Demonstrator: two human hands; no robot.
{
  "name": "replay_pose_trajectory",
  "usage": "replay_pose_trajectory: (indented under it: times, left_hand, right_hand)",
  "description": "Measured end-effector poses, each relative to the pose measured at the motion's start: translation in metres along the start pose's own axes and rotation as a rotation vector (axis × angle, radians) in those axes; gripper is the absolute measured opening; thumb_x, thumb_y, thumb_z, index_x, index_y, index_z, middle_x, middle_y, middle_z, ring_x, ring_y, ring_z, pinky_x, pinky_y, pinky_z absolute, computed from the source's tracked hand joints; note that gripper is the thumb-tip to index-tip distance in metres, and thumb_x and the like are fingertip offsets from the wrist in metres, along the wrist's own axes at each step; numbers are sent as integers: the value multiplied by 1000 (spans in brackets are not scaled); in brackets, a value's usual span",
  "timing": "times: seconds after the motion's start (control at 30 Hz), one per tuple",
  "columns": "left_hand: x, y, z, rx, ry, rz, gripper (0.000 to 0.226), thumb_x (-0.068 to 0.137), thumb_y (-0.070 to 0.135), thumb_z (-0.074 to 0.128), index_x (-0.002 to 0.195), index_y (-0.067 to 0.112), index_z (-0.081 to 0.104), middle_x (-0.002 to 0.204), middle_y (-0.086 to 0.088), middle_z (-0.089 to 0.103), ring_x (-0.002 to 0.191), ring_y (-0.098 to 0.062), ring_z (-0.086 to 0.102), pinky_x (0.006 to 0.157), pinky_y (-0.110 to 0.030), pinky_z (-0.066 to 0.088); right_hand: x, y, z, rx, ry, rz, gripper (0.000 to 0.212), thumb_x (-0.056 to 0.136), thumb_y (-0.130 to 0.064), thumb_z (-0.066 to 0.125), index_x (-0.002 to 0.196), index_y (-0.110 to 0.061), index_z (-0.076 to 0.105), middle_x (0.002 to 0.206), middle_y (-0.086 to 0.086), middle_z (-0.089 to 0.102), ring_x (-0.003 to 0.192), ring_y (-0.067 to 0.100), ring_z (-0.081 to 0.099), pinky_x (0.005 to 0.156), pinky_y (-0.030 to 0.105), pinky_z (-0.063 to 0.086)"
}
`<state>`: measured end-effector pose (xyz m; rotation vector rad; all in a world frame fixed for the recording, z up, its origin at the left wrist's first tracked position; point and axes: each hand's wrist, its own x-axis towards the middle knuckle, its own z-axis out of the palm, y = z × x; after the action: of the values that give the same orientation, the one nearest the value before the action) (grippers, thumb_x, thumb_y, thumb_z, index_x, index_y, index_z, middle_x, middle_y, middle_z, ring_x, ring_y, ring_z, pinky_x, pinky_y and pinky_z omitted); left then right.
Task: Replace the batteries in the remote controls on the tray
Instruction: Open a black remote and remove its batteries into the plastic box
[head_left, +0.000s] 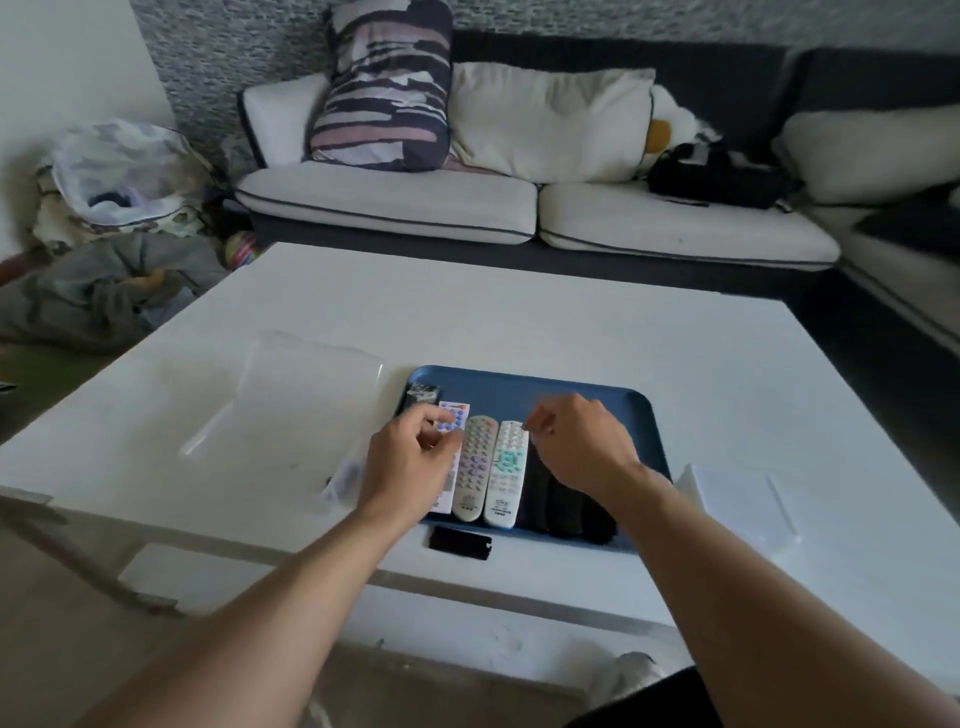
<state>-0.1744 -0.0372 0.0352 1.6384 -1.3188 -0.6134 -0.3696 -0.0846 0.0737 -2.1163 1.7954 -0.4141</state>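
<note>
Head view: rounded blue tray (571, 387) of slim plastic remotes (506, 473) under the half-curled, empty-looking left hand (410, 457) and right hand (576, 441).

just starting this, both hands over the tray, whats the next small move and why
Probably close the left hand on the flat white remote with blue buttons at the left of the blue plastic tray and lift it out. That hand already hovers over it, the right hand looks empty, and the remotes lie face up, so none can be opened yet.

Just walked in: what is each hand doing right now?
Left hand: fingers curled over the remotes; any grip cannot be told.
Right hand: loosely closed above the tray; contents cannot be told.
</note>
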Motion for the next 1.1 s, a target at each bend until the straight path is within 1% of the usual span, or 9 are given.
replay_pose_trajectory:
  times: [0.1,0.2,0.37,0.53,0.67,0.8,0.97,1.03,1.1]
  left_hand:
    - [1,19,26,-18,-70,15,8,88,28,73,95,31,69,79,9,73,73,-8,69,69,-29,54]
    - [-5,29,51,22,-143,33,12,88,26,73,98,30,68,80,10,72,77,-7,67,75,-29,53]
    - [-6,35,68,71,-162,-14,22,89,25,72,108,33,65,89,16,69,85,-5,66,81,-33,55]
    - [-1,27,62,238,-164,-94,27,89,15,69,112,26,63,105,14,66,95,-11,64,87,-30,53]
    - [6,15,45,345,-173,-173,17,88,17,64,97,31,64,94,14,68,87,-14,66,80,-31,55]
    - [7,4,28,293,-183,-218,17,86,20,70,95,32,63,90,15,68,87,-11,66,77,-28,54]
    - [6,-2,14,226,-114,-256,21,85,14,70,100,29,68,89,15,68,89,-13,67,64,-22,47]
    - [6,-1,10,216,-36,-227,23,86,13,72,106,24,69,93,13,68,92,-14,67,71,-21,46]
    - [8,1,2,201,132,-175,29,86,11,70,112,21,68,104,6,69,100,-17,65,85,-24,47]
  right_hand:
    - [-10,29,-14,-22,91,56,39,87,-10,47,103,-33,74,106,-7,73,101,22,65,83,32,54]
    - [-21,55,-21,-13,97,88,40,86,-7,48,103,-31,75,109,-9,73,107,20,63,86,30,53]
    - [-27,68,-17,23,32,60,31,87,-14,55,102,-33,73,108,-14,73,104,14,65,80,29,54]
    - [-23,46,-13,4,-133,-84,27,88,-20,65,111,-34,70,111,-15,71,105,11,64,88,34,55]
    - [-19,22,1,-79,-273,-169,18,86,-31,71,102,-40,70,101,-16,71,95,10,66,81,32,55]
    - [-16,10,14,-132,-262,-204,20,87,-29,68,103,-41,68,103,-16,70,95,10,65,73,28,49]
    - [-13,1,19,-72,-260,-231,19,89,-28,68,106,-38,69,107,-17,69,96,9,63,80,29,52]
    - [-12,-5,21,-63,-248,-242,20,89,-27,67,106,-38,70,108,-17,69,98,11,64,81,30,53]
    - [-10,-11,24,-43,-247,-252,21,89,-25,66,105,-37,70,109,-16,69,101,11,64,83,32,55]
